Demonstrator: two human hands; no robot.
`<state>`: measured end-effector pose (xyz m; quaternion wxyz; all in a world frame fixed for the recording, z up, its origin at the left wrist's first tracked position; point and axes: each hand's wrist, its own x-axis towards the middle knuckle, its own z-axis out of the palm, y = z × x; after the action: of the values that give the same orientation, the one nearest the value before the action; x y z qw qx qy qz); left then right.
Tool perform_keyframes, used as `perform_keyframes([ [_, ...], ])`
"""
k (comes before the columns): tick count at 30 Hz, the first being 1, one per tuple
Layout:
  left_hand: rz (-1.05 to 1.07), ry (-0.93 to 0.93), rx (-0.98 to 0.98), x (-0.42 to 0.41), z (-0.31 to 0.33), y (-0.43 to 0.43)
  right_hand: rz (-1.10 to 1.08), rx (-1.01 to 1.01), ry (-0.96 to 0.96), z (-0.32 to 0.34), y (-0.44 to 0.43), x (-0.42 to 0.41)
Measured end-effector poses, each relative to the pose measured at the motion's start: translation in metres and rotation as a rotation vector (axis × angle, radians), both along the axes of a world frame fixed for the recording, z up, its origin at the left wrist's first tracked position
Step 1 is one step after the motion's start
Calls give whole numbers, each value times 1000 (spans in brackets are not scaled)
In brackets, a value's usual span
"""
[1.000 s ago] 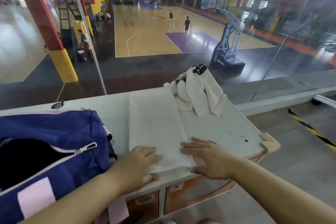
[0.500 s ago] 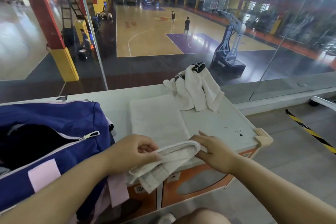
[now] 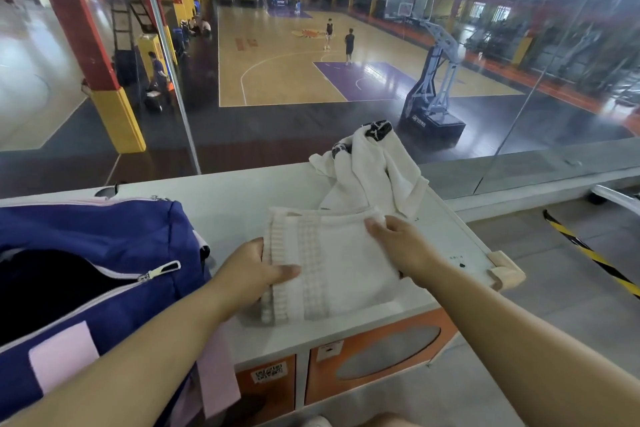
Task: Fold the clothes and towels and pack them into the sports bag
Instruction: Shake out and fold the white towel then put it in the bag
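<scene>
Towel (image 3: pixel 339 263), folded white, lay flat near front edge of white cabinet top (image 3: pixel 242 198), bare room left behind and to right corner. Left hand (image 3: pixel 249 274) pinched its left border, thumb on top; right hand (image 3: pixel 398 243) pinched far right corner. Half second before, same towel hung over front edge, being doubled. Blue sports bag (image 3: pixel 104 243) gaped unzipped just left. Crumpled white clothes (image 3: pixel 370 170) sat behind towel, against glass overlooking basketball court (image 3: pixel 294 73).
</scene>
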<state>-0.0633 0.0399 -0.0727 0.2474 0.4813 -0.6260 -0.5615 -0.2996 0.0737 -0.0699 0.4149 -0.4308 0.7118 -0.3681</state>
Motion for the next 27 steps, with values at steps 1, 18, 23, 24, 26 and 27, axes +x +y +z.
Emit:
perform_keyframes([
  [1,55,-28,0,-3,-7,-5,-7,25,-40,-1,-1,-1],
  [18,224,-476,-501,-12,-43,-32,-12,18,731,-30,-11,7],
  [23,-218,-556,-887,-1,-35,-14,353,-452,896,-32,12,2],
  [24,-346,-612,-856,1,-38,-11,469,-406,904,-34,17,2],
  [26,-507,-718,-793,5,-45,-8,632,-233,912,-39,24,-1],
  [27,-520,-731,-798,6,-46,-7,658,-178,906,-42,27,-3],
])
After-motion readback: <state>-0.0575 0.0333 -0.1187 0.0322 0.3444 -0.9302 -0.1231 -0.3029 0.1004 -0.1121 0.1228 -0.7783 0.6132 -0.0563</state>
